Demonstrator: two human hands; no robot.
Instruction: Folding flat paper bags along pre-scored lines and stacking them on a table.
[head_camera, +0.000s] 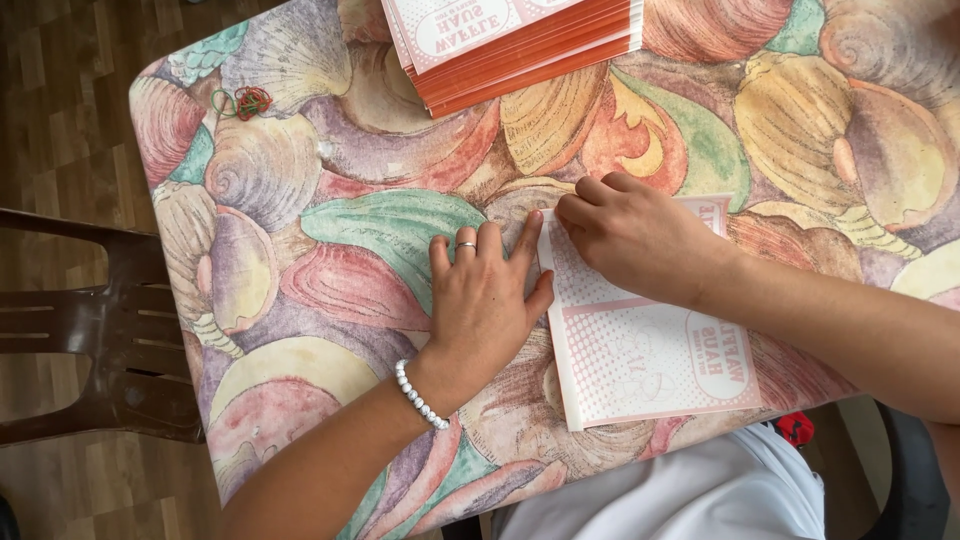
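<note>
Paper sleeve flat beneath right hand; left hand beside.

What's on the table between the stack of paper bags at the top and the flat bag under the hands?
Nothing in the head view: only bare shell-patterned tablecloth lies between the stack and the flat bag.

Head camera looks steeply down (close range) onto the table.

A flat, white paper sleeve printed with pink dots and an oval emblem lies under the right hand, its left edge touching the left hand.
</note>
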